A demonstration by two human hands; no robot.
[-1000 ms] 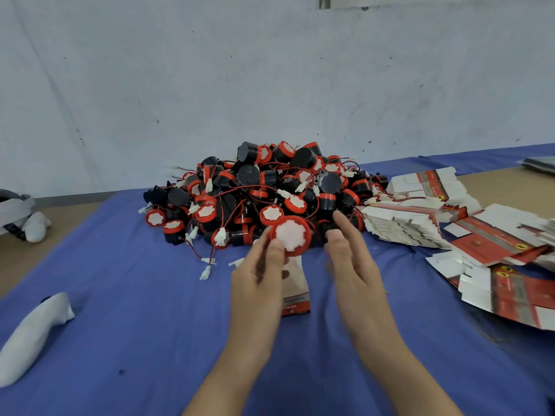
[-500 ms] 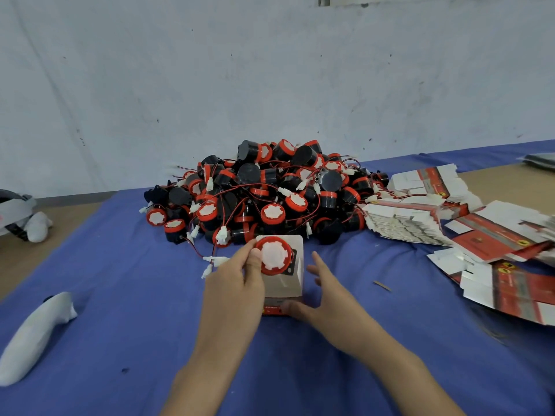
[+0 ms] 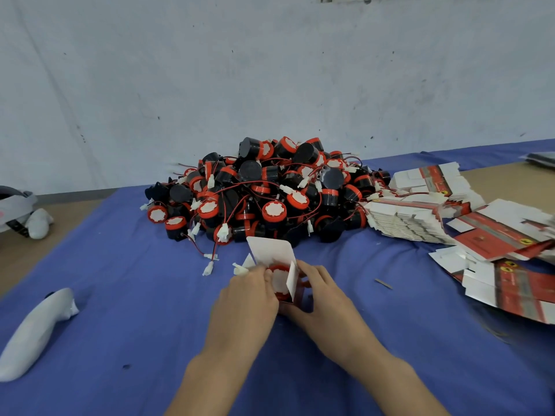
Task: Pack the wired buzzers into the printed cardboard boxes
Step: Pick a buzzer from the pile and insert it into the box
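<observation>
Sitting in open box [image 3: 270, 250], white flaps up: red-rimmed, white-faced buzzer [image 3: 278, 281]; left hand [image 3: 249, 295] pinches it, right hand [image 3: 326, 295] grips box.

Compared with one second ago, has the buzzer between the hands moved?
Yes. The buzzer has moved toward the person, away from the near edge of the pile, and now sits in the open box.

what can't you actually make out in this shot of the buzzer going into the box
Head view only:
- buzzer body and wire: hidden inside the box by its flaps, the left hand and right hand.
- print on the flat boxes: too small and blurred to read.
- grey object at the left edge: cut off by the frame.
</observation>
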